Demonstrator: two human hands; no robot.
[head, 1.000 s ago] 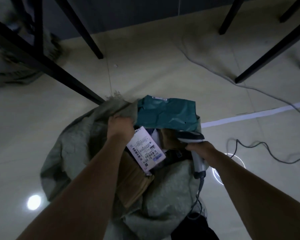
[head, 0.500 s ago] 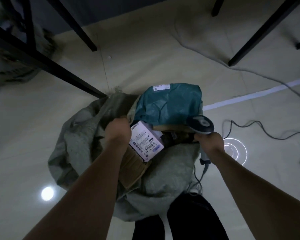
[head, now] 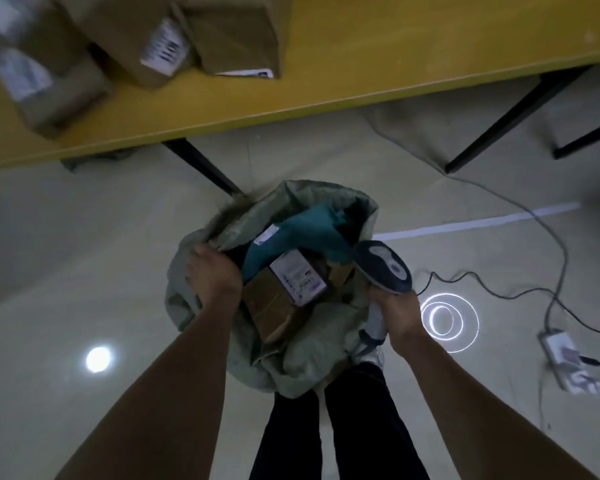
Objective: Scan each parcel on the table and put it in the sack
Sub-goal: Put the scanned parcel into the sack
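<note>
A grey-green woven sack (head: pixel 302 355) stands open on the floor in front of my legs. Inside it lie a teal bag parcel (head: pixel 302 233) and a brown box parcel (head: pixel 274 306) with a white label. My left hand (head: pixel 213 275) grips the sack's left rim. My right hand (head: pixel 397 315) holds a grey handheld scanner (head: pixel 385 266) at the sack's right edge. Several brown parcels (head: pixel 229 32) with white labels lie on the yellow table (head: pixel 378 57) at the top.
Black table legs (head: pixel 201 164) stand behind the sack. The scanner cable (head: pixel 492 285) runs across the floor to a small white box (head: pixel 561 351) at the right. A white floor line (head: pixel 475 223) crosses right of the sack.
The view has tilted up, bringing the yellow table and its parcels into sight. The labelled box has sunk deeper into the sack. Both hands stay at the sack's rim.
</note>
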